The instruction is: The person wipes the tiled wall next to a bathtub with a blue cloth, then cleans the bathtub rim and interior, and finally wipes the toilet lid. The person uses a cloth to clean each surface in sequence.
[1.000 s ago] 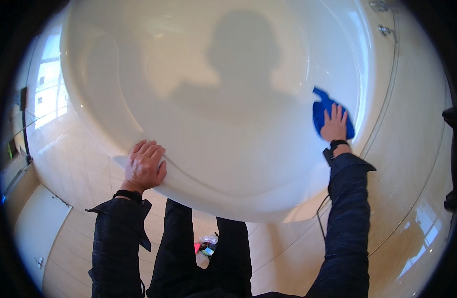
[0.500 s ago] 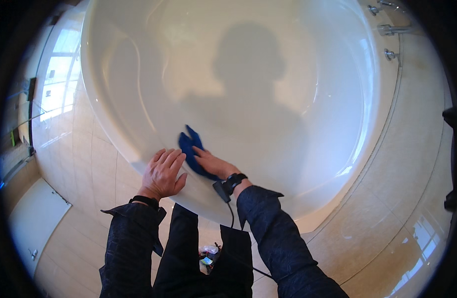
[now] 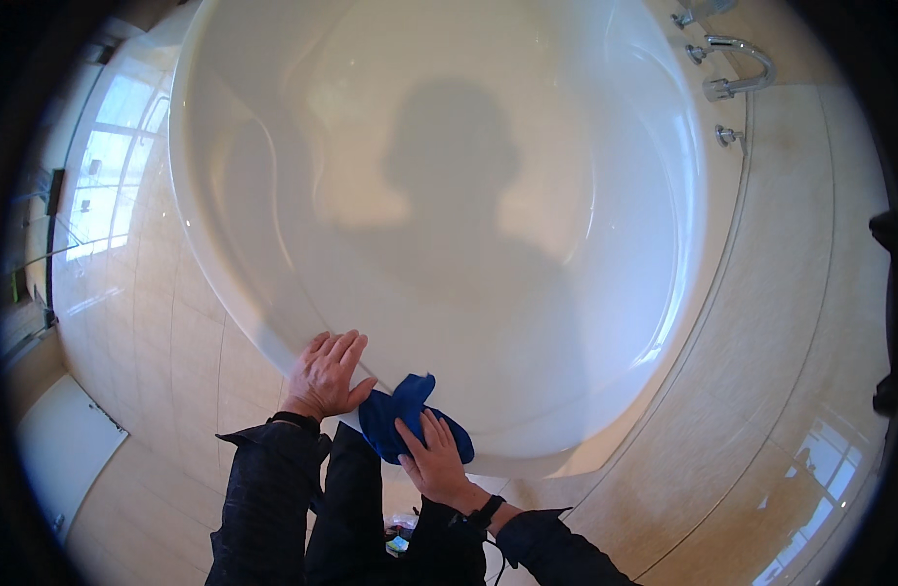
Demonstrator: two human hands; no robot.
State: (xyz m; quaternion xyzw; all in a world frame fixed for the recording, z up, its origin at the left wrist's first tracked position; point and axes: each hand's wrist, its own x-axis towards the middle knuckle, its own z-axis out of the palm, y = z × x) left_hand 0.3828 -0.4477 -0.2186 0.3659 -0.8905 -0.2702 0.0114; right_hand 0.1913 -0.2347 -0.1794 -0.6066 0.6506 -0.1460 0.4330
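A large white bathtub point(image 3: 527, 332) fills the middle of the head view, with the shadow of a head and shoulders across its inside. On the near rim lies a crumpled blue cloth point(image 3: 378, 422). My right hand point(image 3: 435, 463) holds the cloth down against the rim, its fingers laid over it and part of the cloth bunched up beyond them. Just to the left, my left hand point(image 3: 328, 377) rests flat on the rim with its thumb out toward the cloth, and nothing is in it. Both wrists wear black bands.
Chrome taps and a curved spout point(image 3: 747, 63) stand on the far right edge of the tub. Beige tiled floor point(image 3: 190, 371) surrounds it, and a white panel point(image 3: 68, 449) is at the lower left. Between my legs a small colourful bundle point(image 3: 400, 535) shows on the floor.
My right hand has drawn the blue cloth from the inner wall nearer and rightward onto the near rim. The left hand stays on the rim, slightly lower in view. The view has shifted.
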